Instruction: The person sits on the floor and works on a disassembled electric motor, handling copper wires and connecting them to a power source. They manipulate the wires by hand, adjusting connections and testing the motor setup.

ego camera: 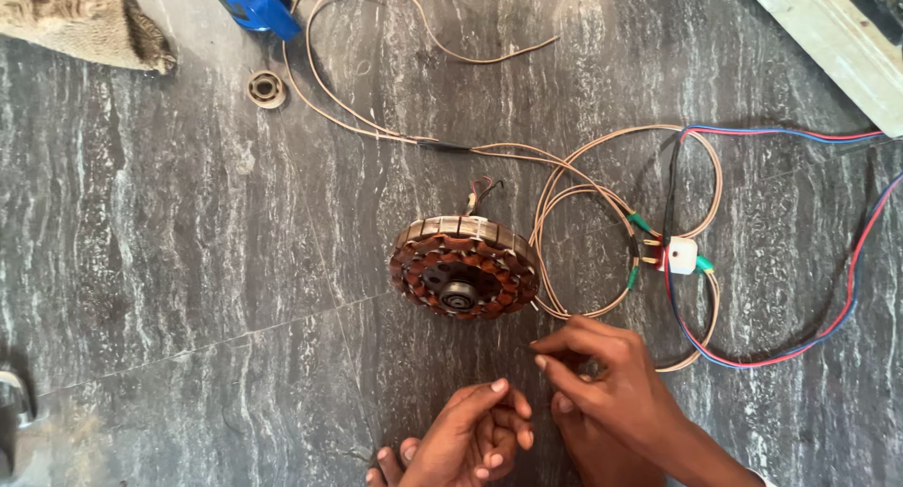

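Head view: on a dark stone floor [188,261], a wound fan stator [464,273] lies just beyond both hands, untouched. Right hand [611,379] pinches a thin copper wire [564,310] looping from it; left hand [475,435] is loosely curled, holding nothing visible. A white connector [681,256] remains wired.

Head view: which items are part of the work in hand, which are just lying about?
In hand: round copper-wound motor stator, thin tan lead wires, white connector block, red and blue cable.
Lying about: small steel bearing ring, blue plastic tool, burlap cloth.
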